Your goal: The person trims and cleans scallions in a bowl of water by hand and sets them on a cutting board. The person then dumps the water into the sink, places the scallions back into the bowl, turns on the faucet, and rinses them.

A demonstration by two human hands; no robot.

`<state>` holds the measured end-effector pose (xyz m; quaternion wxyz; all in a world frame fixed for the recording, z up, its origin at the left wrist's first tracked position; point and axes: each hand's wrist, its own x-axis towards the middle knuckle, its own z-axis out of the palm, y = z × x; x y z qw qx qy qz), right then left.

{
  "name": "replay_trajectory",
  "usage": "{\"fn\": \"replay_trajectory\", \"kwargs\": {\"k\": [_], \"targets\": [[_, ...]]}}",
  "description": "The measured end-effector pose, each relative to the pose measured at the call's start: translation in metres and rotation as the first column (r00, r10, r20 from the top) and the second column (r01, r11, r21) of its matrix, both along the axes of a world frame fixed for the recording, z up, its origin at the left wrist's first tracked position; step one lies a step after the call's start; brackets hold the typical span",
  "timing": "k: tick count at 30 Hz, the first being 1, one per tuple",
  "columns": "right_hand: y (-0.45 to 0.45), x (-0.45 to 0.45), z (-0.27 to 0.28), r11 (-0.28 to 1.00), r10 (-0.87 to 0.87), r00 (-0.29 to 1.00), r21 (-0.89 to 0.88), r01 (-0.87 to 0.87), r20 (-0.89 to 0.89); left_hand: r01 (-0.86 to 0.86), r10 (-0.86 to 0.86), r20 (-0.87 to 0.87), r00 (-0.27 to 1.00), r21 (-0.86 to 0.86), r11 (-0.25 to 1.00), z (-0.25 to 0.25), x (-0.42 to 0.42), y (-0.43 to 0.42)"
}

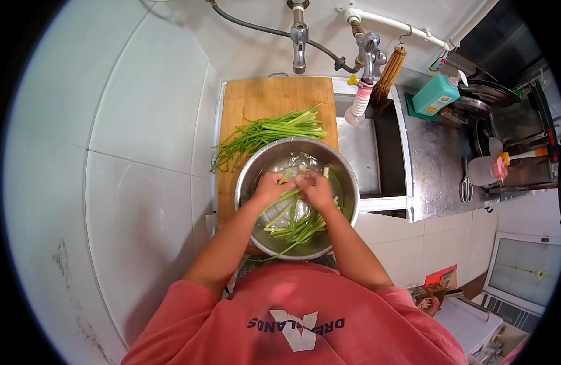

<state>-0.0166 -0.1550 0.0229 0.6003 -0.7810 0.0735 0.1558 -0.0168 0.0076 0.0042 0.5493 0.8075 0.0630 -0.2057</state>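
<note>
The left hand (272, 188), fingers curled nearly closed, holds green stalks (286, 193) over the water in the steel basin (245, 226); the right hand (314, 188), fingers bent and partly closed, touches the same stalks, its exact grip unclear; more stalks lie at the basin's near side; a bunch of greens (274, 129) rests beyond it on the wooden board (256, 97), left of the sink (361, 159).

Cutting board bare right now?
No, a pile of green stalks lies on the wooden cutting board, beside the metal bowl.
</note>
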Motion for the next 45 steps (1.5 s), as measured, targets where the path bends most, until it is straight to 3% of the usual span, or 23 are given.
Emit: {"fn": "replay_trajectory", "kwargs": {"k": [1, 3, 6, 10, 13, 15, 16, 18, 19, 21, 22, 24, 25, 27, 28, 30, 33, 34, 36, 40, 42, 43, 45], "targets": [[0.000, 0.000, -0.005, 1.000, -0.002, 1.000, 0.000, 0.002, 0.000, 0.002, -0.002, 0.000, 1.000, 0.000, 1.000, 0.007, 0.002, -0.002], [0.000, 0.002, -0.019, 0.990, -0.030, 0.997, 0.137, 0.040, -0.074, 0.106, -0.117, 0.046, 0.992, 0.192, 0.976, 0.016, 0.005, -0.005], [0.001, 0.002, -0.029, 0.977, -0.051, 0.991, 0.198, 0.074, -0.121, 0.090, -0.138, 0.121, 0.983, 0.338, 0.937, 0.000, 0.007, -0.008], [0.004, 0.002, -0.032, 0.985, -0.083, 0.992, 0.143, 0.096, -0.099, 0.135, -0.181, 0.116, 0.977, 0.325, 0.936, -0.010, 0.005, -0.005], [0.007, 0.001, -0.031, 0.994, -0.097, 0.992, 0.037, 0.101, -0.081, 0.138, -0.167, 0.170, 0.971, 0.169, 0.976, -0.029, -0.002, 0.003], [0.009, 0.000, -0.033, 0.987, -0.153, 0.988, -0.056, 0.151, -0.018, 0.114, -0.099, 0.141, 0.985, -0.102, 0.988, -0.033, -0.006, 0.008], [0.009, -0.001, -0.036, 0.987, -0.152, 0.988, -0.055, 0.150, -0.019, 0.113, -0.098, 0.141, 0.985, -0.102, 0.988, -0.027, -0.006, 0.010], [0.009, 0.000, -0.041, 0.981, -0.150, 0.987, -0.115, 0.156, 0.051, -0.024, -0.043, -0.203, 0.978, -0.317, 0.948, -0.013, -0.006, 0.015], [0.008, 0.001, -0.040, 0.981, -0.150, 0.987, -0.115, 0.155, 0.051, -0.025, -0.042, -0.203, 0.978, -0.316, 0.948, -0.017, -0.005, 0.016], [0.005, 0.003, -0.036, 0.975, -0.025, 0.996, -0.216, 0.044, 0.090, 0.076, -0.076, -0.049, 0.996, -0.003, 0.997, -0.017, -0.002, 0.016], [0.004, 0.005, -0.032, 0.975, -0.025, 0.996, -0.216, 0.044, 0.090, 0.076, -0.076, -0.049, 0.996, -0.003, 0.997, -0.011, -0.001, 0.013], [0.003, 0.008, -0.026, 0.962, 0.037, 0.995, -0.272, -0.011, 0.090, 0.139, -0.166, 0.067, 0.984, 0.296, 0.945, 0.005, -0.002, 0.005], [0.002, 0.009, -0.023, 0.962, 0.038, 0.995, -0.273, -0.012, 0.091, 0.138, -0.165, 0.067, 0.984, 0.295, 0.945, 0.009, -0.003, 0.004], [0.002, 0.012, -0.019, 0.999, -0.051, 0.981, -0.018, 0.048, -0.188, 0.060, -0.057, -0.101, 0.993, 0.030, 0.998, 0.013, -0.006, 0.003], [0.001, 0.013, -0.023, 0.999, -0.049, 0.981, -0.018, 0.047, -0.188, 0.059, -0.055, -0.102, 0.993, 0.031, 0.998, 0.005, -0.006, 0.007], [0.000, 0.015, -0.030, 0.986, -0.108, 0.956, 0.089, 0.137, -0.273, 0.039, -0.061, -0.136, 0.989, -0.153, 0.988, -0.008, -0.005, 0.015], [-0.001, 0.013, -0.026, 0.997, -0.025, 0.996, -0.081, 0.017, -0.091, 0.057, -0.079, -0.100, 0.992, -0.211, 0.976, -0.008, -0.005, 0.018], [-0.001, 0.013, -0.022, 0.997, -0.026, 0.996, -0.080, 0.018, -0.091, 0.058, -0.080, -0.101, 0.992, -0.211, 0.976, -0.005, -0.006, 0.015], [-0.001, 0.012, -0.014, 0.931, 0.237, 0.968, -0.303, -0.203, 0.082, 0.086, -0.093, -0.060, 0.994, -0.121, 0.989, -0.002, -0.006, 0.008], [-0.001, 0.012, -0.025, 0.918, 0.237, 0.966, -0.349, -0.188, 0.103, 0.074, -0.075, 0.018, 0.997, 0.084, 0.994, -0.008, -0.007, 0.009], [-0.006, 0.014, -0.024, 0.975, 0.215, 0.957, -0.010, -0.221, -0.195, 0.115, -0.122, 0.071, 0.990, 0.092, 0.989, -0.011, -0.006, 0.014], [-0.010, 0.013, -0.029, 0.975, 0.214, 0.957, -0.009, -0.220, -0.196, 0.117, -0.123, 0.070, 0.990, 0.092, 0.989, -0.014, -0.006, 0.017], [-0.017, 0.012, -0.038, 0.958, 0.006, 0.970, 0.280, 0.064, -0.243, 0.111, -0.116, 0.032, 0.993, 0.125, 0.986, -0.017, -0.004, 0.022]]}}
